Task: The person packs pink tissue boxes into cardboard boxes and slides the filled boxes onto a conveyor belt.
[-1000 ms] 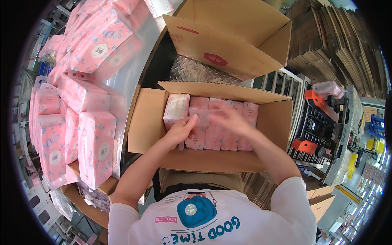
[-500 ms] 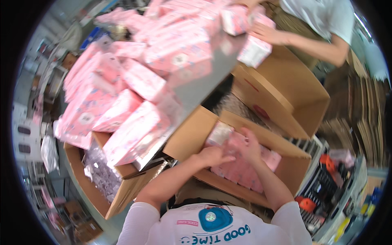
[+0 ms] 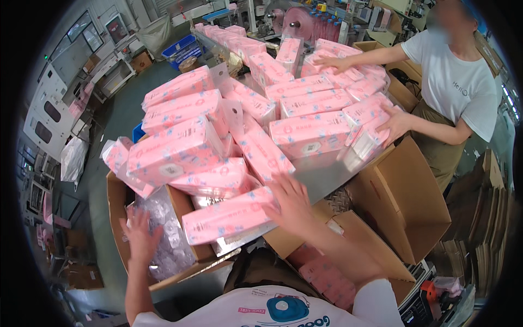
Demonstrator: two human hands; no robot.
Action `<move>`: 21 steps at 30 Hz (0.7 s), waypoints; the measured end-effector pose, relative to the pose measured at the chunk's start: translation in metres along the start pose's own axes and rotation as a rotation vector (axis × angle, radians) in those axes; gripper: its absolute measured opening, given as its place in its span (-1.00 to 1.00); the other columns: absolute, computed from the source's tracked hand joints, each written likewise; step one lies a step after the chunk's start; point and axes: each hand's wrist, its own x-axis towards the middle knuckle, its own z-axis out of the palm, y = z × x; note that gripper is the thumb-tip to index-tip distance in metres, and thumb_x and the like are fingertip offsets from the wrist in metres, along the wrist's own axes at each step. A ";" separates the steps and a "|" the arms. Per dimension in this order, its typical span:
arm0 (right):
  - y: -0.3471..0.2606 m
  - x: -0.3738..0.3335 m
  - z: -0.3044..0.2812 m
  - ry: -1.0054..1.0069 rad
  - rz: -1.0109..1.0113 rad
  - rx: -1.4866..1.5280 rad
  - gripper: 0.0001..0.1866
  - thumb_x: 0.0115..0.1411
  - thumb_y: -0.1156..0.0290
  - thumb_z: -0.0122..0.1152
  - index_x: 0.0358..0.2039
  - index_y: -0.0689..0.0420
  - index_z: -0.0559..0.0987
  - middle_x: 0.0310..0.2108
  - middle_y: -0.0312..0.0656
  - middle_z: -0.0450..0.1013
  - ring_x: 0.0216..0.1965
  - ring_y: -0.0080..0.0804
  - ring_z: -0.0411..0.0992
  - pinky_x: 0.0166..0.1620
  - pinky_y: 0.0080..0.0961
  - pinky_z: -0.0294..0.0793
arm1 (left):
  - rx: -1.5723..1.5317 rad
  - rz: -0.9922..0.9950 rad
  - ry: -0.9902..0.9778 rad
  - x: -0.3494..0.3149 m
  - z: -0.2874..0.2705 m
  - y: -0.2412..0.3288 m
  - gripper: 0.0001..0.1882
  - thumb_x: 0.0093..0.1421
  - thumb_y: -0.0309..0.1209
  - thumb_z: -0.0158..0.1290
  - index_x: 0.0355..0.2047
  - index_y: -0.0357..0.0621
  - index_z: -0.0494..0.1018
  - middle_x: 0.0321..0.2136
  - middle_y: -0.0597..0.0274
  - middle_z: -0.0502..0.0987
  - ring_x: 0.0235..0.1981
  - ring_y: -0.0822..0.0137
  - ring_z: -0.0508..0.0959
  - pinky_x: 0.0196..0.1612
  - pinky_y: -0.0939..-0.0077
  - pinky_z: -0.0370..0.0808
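Observation:
My left hand [image 3: 143,234] is over a cardboard box [image 3: 117,210] at the left, its fingers spread above crumpled clear plastic [image 3: 173,231]. The fingers of my right hand [image 3: 290,204] are stretched out against the right end of a pink printed soft pack [image 3: 226,218], which looks like a tissue pack. That pack lies at the near edge of the metal table [image 3: 321,177]. Under my right forearm stands an open cardboard carton [image 3: 370,240], with several pink packs [image 3: 327,278] in rows inside, partly hidden by the arm.
A large heap of pink packs [image 3: 310,131] covers the table. At the far right a co-worker [image 3: 452,82] has both hands on packs. Another open carton [image 3: 408,201] stands near that person. Flattened cardboard [image 3: 474,218] is stacked at the right; a blue crate [image 3: 182,52] stands at the back left.
Both my hands have left the packs in the carton and moved left, the right to a pack on the table, the left over the plastic-filled box. The view has swung. The co-worker's hands have moved onto the heap.

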 end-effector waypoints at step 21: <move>0.004 -0.209 -0.165 0.349 0.553 0.222 0.16 -0.29 0.47 0.43 0.25 0.27 -0.14 0.09 0.04 0.14 0.15 -0.12 0.17 0.16 -0.33 0.18 | -1.548 0.796 -0.461 0.038 0.091 0.238 0.06 -0.23 -0.30 0.30 0.20 -0.41 -0.08 -0.04 -0.26 0.20 0.01 -0.10 0.25 0.06 0.17 0.24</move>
